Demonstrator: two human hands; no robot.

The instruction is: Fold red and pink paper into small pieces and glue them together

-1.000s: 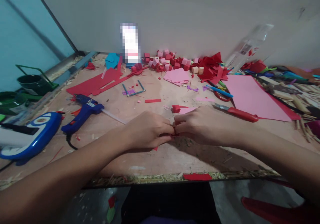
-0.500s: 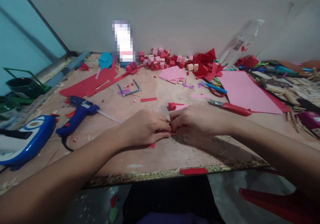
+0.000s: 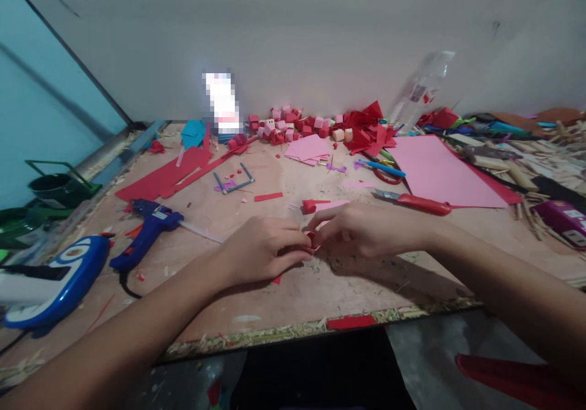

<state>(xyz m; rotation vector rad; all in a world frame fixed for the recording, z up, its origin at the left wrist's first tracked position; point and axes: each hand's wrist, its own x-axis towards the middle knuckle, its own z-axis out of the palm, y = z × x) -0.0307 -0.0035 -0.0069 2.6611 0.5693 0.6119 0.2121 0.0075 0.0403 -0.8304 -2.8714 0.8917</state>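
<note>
My left hand [image 3: 265,248] rests on the table, its fingers closed around a small folded piece of red and pink paper [image 3: 312,240]. From the other side my right hand [image 3: 366,230] pinches the same piece, and its knuckles cover part of it. Just beyond the fingertips lies a small red paper cube [image 3: 309,206] with a thin strip beside it. A piece of pink paper [image 3: 333,205] shows partly behind my right hand. Under my left hand a red scrap [image 3: 276,280] sticks out.
A blue glue gun [image 3: 151,230] with its glue stick lies left, near a blue-and-white device [image 3: 68,282]. Paper cubes [image 3: 288,130] pile along the wall. A red-handled knife [image 3: 423,204] lies before pink sheets [image 3: 451,169]. A lit phone [image 3: 223,102] and a clear bottle [image 3: 425,86] stand behind.
The view has tilted, so the table sits lower in the picture. My right hand's fingers have shifted slightly on the folded paper, and more of its red inside shows.
</note>
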